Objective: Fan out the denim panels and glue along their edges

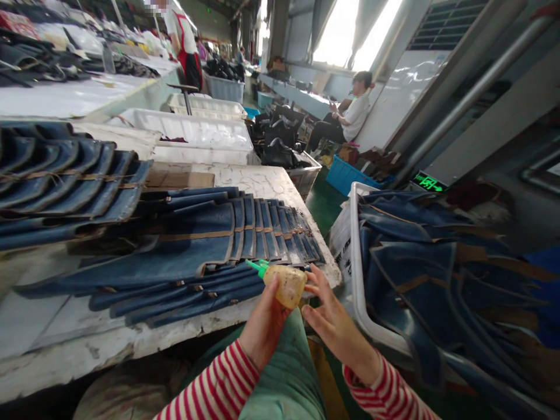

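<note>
A squat yellowish glue bottle (286,286) with a green nozzle pointing left is in my left hand (268,318), whose fingers wrap round its lower side. My right hand (335,321) is just right of the bottle, fingers spread and bent, with fingertips close to its base; whether they touch it is hard to tell. Beyond the bottle, overlapping blue pieces with grey edges and tan strips (199,233) lie fanned out in a row on the worn white table (280,181).
More blue pieces (79,169) are stacked at the left. A white crate (359,274) full of blue pieces stands at the right. White bins (196,137) are behind the table. One person (356,111) sits far right; another (186,44) stands far left.
</note>
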Available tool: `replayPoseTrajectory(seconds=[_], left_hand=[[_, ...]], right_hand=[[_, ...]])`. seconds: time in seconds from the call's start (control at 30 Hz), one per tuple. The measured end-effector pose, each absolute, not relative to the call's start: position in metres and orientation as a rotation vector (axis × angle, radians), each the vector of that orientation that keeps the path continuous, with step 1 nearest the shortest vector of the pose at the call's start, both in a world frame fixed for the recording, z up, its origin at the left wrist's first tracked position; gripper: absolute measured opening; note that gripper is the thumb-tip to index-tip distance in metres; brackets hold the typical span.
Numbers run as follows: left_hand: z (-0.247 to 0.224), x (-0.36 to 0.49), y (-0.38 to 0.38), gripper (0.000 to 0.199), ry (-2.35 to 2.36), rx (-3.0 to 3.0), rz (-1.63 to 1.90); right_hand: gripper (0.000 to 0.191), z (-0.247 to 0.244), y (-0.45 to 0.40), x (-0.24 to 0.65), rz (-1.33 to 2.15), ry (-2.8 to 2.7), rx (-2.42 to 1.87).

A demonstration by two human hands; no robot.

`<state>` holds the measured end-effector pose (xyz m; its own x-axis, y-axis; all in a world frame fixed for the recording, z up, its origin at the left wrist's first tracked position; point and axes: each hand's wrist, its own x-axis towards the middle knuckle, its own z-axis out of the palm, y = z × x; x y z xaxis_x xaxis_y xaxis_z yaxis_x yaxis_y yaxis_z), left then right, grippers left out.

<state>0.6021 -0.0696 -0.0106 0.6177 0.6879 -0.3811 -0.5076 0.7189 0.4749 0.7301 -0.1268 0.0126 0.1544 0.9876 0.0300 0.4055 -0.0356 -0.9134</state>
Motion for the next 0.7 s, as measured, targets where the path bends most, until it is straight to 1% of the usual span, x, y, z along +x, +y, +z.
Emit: replayPoseTrajectory(seconds=[0.07, 0.13, 0.27, 0.33, 0.43, 0.5, 0.6, 0.7], left_hand=[[-0.016, 0.609, -0.077, 0.054, 0.541, 0.409, 0.700], [-0.021, 0.614, -0.084, 0.055, 0.539, 0.497, 0.679], [-0.028, 0.609, -0.086, 0.062, 0.602, 0.786, 0.557], [-0.036, 0.598, -0.084, 0.064, 0.604, 0.917, 0.433], [-0.058, 0.571, -0.084, 0.054, 0.604, 1.088, 0.227], [-0.082, 0.544, -0.087, 0.049, 0.681, 1.207, 0.189], [-0.126, 0.488, -0.094, 0.054, 0.961, 1.369, 0.152], [-0.167, 0.422, -0.101, 0.062, 1.212, 1.397, 0.117]], right_hand=[[0.072, -0.008, -0.127, 0.721, 0.981, -1.174, -1.551], [0.074, -0.017, -0.124, 0.716, 1.004, -0.960, -1.491], [0.060, -0.009, -0.106, 0.730, 1.114, -0.756, -1.362], [0.055, 0.002, -0.091, 0.752, 1.049, -0.780, -1.371], [0.054, 0.023, -0.060, 0.798, 0.848, -0.892, -1.442], [0.054, 0.038, -0.037, 0.826, 0.713, -1.007, -1.554], [0.056, 0.055, -0.006, 0.856, 0.588, -1.196, -1.774], [0.060, 0.063, 0.020, 0.870, 0.539, -1.368, -1.939]])
